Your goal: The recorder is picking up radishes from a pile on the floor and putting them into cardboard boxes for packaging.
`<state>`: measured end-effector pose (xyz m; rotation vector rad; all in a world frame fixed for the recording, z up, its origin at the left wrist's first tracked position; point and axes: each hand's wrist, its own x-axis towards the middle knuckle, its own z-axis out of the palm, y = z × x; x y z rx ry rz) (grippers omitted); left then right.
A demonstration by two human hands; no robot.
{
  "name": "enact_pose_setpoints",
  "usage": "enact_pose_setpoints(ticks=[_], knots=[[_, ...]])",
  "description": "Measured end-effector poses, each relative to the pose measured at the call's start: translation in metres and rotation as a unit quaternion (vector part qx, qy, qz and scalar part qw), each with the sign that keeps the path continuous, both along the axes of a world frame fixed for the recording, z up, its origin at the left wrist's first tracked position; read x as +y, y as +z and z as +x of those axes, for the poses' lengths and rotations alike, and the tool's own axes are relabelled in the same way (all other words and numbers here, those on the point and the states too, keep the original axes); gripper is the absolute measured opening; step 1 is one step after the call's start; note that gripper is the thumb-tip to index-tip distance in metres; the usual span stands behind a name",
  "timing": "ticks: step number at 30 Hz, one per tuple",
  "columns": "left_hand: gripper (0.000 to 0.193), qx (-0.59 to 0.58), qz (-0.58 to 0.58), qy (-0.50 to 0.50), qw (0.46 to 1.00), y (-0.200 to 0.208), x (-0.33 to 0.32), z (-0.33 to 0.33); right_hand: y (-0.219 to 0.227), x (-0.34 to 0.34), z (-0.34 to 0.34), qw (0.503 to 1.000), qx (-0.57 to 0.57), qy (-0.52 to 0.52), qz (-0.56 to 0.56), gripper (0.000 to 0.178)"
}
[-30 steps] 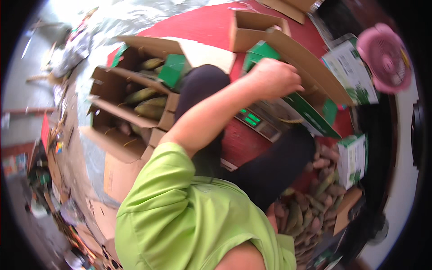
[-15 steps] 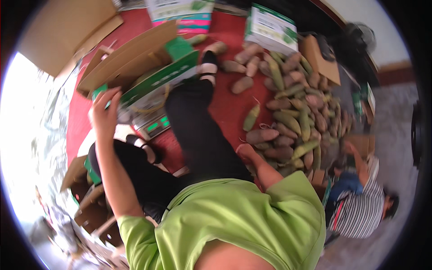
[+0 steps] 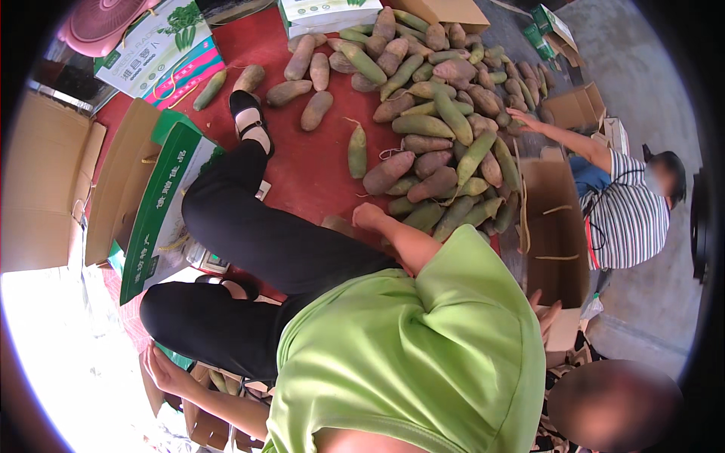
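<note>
My left hand [image 3: 165, 371] is low at the left, beside my knee, fingers stretched out at the edge of an opened cardboard box [image 3: 198, 423] with long vegetables inside. My right hand [image 3: 368, 217] is closed next to the heap of long radishes [image 3: 453, 121], some green, some reddish-brown. A small brownish thing [image 3: 338, 224] shows beside it, partly behind my leg; whether the hand grips it is unclear. An open green-and-white carton [image 3: 162, 215] stands before my left knee, on or against a scale [image 3: 215, 262] mostly hidden by it and my leg.
Loose radishes [image 3: 317, 110] lie on the red mat [image 3: 291, 162]. Printed cartons [image 3: 170, 49] and a pink fan [image 3: 106, 26] stand at the back. A person in a striped shirt [image 3: 630, 211] reaches to the heap. Another person's hand [image 3: 545, 311] is by an open box [image 3: 555, 226].
The view has turned, so the heap shows further left. My left hand has gone from the front carton down to the box beside my knee. My right hand stays closed near the heap.
</note>
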<state>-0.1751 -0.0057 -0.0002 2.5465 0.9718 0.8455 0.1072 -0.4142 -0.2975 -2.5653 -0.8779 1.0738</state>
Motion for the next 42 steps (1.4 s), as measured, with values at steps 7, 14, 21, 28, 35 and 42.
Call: enact_pose_setpoints(ticks=[7, 14, 21, 28, 35, 42], knots=[[0.021, 0.025, -0.061, 0.002, 0.998, -0.038, -0.022, -0.010, -0.120, -0.062, -0.033, 0.952, 0.068, -0.269, 0.128, 0.018], [0.021, 0.031, -0.095, 0.029, 0.995, -0.042, -0.032, -0.024, -0.071, -0.046, -0.026, 0.958, 0.050, -0.274, 0.072, 0.020], [0.020, 0.064, -0.079, 0.037, 0.994, -0.041, -0.044, -0.047, -0.024, -0.037, -0.007, 0.961, 0.044, -0.273, 0.010, 0.022], [0.025, 0.030, -0.032, 0.173, 0.984, -0.021, -0.039, -0.132, 0.020, 0.015, 0.065, 0.886, -0.019, -0.334, 0.322, 0.014], [0.041, 0.092, 0.060, 0.425, 0.898, -0.002, -0.083, -0.224, 0.202, 0.140, 0.116, 0.820, 0.056, -0.276, 0.498, 0.015], [0.072, 0.037, 0.095, 0.541, 0.835, -0.050, -0.114, -0.302, 0.310, 0.244, 0.095, 0.831, -0.095, 0.009, 0.547, 0.017]])
